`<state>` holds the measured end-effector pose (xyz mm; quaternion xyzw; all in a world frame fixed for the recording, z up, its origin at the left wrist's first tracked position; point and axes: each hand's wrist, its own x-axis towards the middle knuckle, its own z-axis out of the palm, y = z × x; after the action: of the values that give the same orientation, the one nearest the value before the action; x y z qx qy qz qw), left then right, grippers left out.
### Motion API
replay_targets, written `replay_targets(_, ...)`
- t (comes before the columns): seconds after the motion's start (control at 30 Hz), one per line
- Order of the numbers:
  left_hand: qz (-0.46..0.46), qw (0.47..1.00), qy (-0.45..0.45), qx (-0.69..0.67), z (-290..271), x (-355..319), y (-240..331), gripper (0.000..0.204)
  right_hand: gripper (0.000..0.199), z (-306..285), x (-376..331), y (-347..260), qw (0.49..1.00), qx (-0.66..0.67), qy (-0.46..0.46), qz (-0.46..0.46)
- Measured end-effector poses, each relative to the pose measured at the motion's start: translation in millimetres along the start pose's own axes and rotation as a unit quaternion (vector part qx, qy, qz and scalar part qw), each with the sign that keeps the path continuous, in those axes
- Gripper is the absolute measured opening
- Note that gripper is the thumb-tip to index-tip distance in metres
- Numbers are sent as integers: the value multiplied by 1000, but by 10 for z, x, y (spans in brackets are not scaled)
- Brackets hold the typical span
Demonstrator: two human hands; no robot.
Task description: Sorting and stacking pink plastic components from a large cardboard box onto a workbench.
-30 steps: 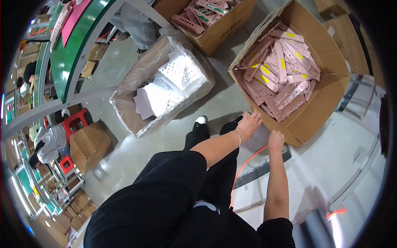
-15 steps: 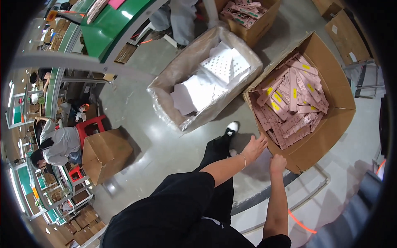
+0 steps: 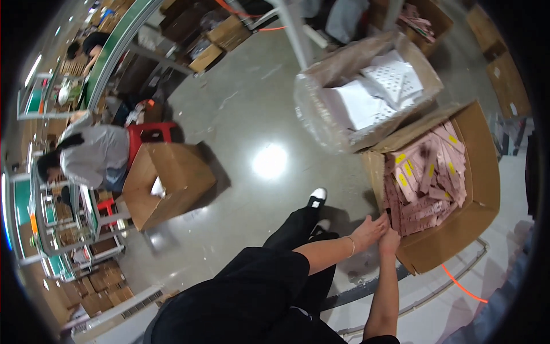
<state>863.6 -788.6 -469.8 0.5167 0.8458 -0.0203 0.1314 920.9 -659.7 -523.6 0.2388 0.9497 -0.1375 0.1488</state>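
A large cardboard box (image 3: 450,243) stands at the right with its flaps up, filled with flat pink strips (image 3: 427,172), several bearing yellow labels. At the box's near left edge my left hand (image 3: 369,232) curls its fingers over the rim. Right beside it, almost touching, my right hand (image 3: 389,243) is closed in a fist on the same edge. A small dark spot shows by the left fingertips; what it is I cannot make out. My fingertips are partly hidden.
Beyond the box stands a plastic-lined bin (image 3: 321,112) of white sheets (image 3: 361,106). To the left, a person (image 3: 94,152) sits by a red stool (image 3: 150,135) and an open carton (image 3: 172,178). An orange cable (image 3: 464,286) runs along the floor at right.
The view has swung left, so the box and bin appear farther right. My left hand has come closer to my right, its spread fingers now closed at the box's edge.
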Motion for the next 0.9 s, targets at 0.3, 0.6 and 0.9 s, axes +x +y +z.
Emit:
replay_targets(0.3, -548, 703, -206, -403, 552, -4279, -213, 27, 15, 671, -1429, 3, 982, -149, -26, -110)
replay_targets(0.6, -691, 518, -249, -438, 1250, -9238, 1688, 42, 22, 901, -1405, -1215, 955, -221, -103, -168)
replay_targets(0.9, -527, 462, -171, -693, 1263, -8545, 1343, 45, 28, 875, -1098, -2753, 974, -209, -58, -66)
